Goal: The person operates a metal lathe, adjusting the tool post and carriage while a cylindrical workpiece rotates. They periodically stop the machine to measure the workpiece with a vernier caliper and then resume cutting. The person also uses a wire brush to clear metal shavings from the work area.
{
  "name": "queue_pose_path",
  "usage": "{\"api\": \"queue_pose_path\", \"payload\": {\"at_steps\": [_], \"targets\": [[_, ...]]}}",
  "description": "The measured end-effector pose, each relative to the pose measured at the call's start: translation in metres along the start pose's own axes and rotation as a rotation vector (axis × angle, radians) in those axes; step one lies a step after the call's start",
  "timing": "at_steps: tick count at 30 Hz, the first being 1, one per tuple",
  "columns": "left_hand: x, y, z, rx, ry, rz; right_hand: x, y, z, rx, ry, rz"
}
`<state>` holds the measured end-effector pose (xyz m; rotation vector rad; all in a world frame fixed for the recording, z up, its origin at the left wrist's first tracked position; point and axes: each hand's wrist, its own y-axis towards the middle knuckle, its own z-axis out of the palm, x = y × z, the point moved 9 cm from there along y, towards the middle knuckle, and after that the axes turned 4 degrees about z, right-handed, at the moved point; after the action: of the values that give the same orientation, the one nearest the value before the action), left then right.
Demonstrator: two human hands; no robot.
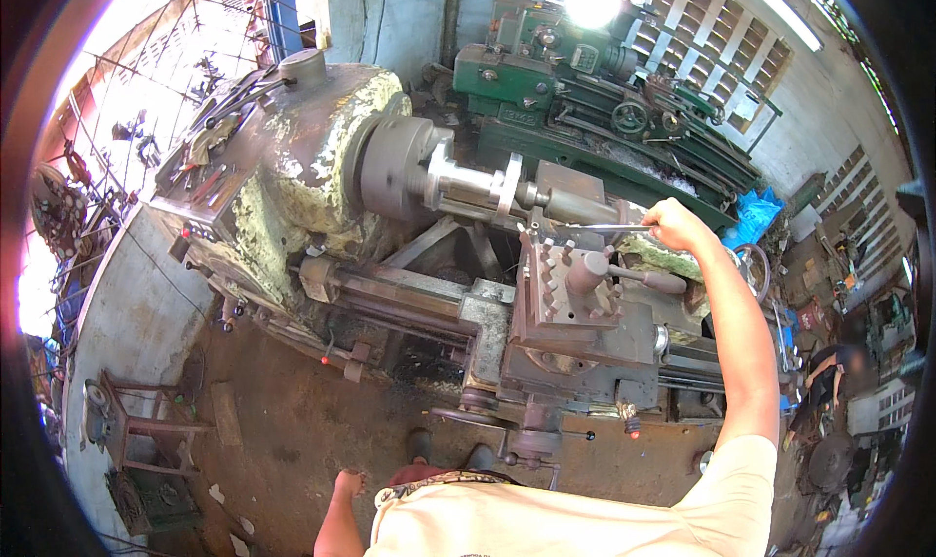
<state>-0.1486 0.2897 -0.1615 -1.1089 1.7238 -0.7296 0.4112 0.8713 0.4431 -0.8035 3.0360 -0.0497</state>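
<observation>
My right hand is closed round one end of a slim metal bar. The bar's other end reaches the near side of the lathe's workpiece, beside the bolts of the square tool post. A handle with a thick grip sticks out from the post, below my hand. Behind the bar, a shiny stepped metal shaft sits between the chuck and the tailstock end. My left hand hangs low beside my body, fingers curled, with nothing visible in it.
The lathe's headstock has peeling paint and hand tools on top. A green lathe stands behind. A handwheel is near my feet. At left is a small wooden stand; at far right, another person.
</observation>
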Motion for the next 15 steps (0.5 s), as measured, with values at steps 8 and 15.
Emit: {"api": "queue_pose_path", "payload": {"at_steps": [8, 15], "targets": [[0.008, 0.000, 0.008, 0.099, 0.150, 0.230, 0.004, 0.007, -0.005, -0.042, 0.178, -0.043], [0.018, 0.005, 0.003, -0.013, -0.085, -0.044, -0.038, -0.001, -0.012, -0.047, 0.619, 0.122]]}}
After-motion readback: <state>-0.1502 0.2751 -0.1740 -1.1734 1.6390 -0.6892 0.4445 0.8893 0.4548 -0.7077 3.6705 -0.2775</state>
